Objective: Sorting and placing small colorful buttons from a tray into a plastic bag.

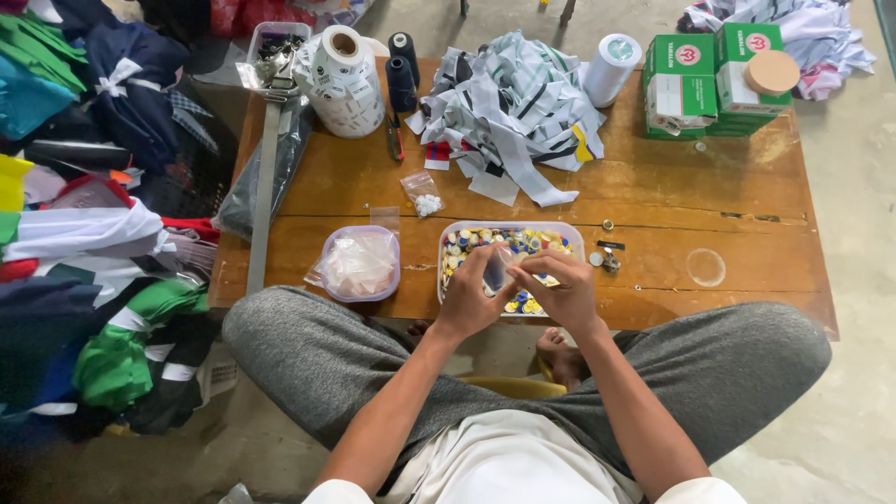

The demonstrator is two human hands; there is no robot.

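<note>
My left hand point(469, 297) and my right hand point(563, 287) meet over the near edge of a clear rectangular tub of coloured buttons point(569, 233). Between their fingers they pinch a small clear plastic bag point(495, 269), held upright. What is inside the bag is too small to tell. To the left of the tub stands a round tub with a lilac rim point(329, 280), filled with empty clear bags. A tiny bag of white pieces point(425, 198) lies further back on the low wooden table point(653, 187).
A heap of woven label strips point(509, 103), a white label roll point(345, 79), dark thread cones point(401, 75), a white spool point(611, 65) and green boxes point(719, 79) line the back. Folded garments point(84, 215) are piled at the left. My crossed legs press the table's near edge.
</note>
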